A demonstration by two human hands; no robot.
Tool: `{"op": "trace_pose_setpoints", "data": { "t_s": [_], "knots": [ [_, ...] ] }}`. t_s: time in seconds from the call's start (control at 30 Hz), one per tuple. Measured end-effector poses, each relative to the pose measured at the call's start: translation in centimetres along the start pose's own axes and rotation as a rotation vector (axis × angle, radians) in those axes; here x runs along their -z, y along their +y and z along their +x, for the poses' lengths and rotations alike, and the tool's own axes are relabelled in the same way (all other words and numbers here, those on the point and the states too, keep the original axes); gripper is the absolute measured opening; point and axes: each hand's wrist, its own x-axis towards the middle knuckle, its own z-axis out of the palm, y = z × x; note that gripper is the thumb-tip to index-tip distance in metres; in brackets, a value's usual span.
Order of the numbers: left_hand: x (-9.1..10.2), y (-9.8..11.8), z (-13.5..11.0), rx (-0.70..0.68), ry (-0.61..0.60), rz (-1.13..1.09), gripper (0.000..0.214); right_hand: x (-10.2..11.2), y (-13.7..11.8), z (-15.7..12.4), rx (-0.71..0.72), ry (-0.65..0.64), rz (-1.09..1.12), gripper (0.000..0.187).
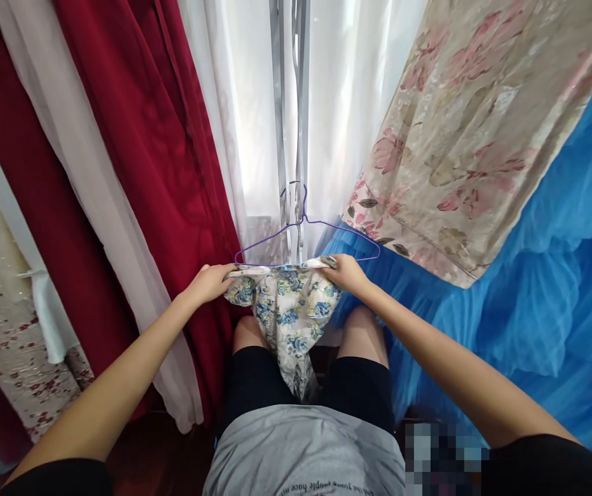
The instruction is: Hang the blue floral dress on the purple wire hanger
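Observation:
A purple wire hanger (327,227) hangs by its hook from a metal window bar (298,124). Over its bottom wire is draped a cream garment with blue flowers (288,313), which falls down between my knees. My left hand (211,281) grips the garment's left top edge at the hanger's left end, fingers closed. My right hand (344,272) pinches the garment's right top edge near the hanger's right side, fingers closed as well.
Dark red curtains (140,151) and a pale sheer panel (76,179) hang at the left. White sheer curtain (244,103) covers the window. A beige cloth with pink flowers (471,138) hangs at the right above blue netting (559,275).

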Motion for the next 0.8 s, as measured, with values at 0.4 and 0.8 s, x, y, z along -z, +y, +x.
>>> {"op": "trace_pose_setpoints", "data": {
  "t_s": [0.4,0.8],
  "knots": [
    [1.7,2.6,0.1,0.025,0.311,-0.133,0.066,0.6,-2.2,-1.3,-0.100,-0.015,-0.204,0.026],
    [2.3,12.0,5.7,-0.306,0.511,-0.216,0.056,0.1,-2.9,-2.6,-0.063,-0.047,-0.128,0.024]
  ]
}}
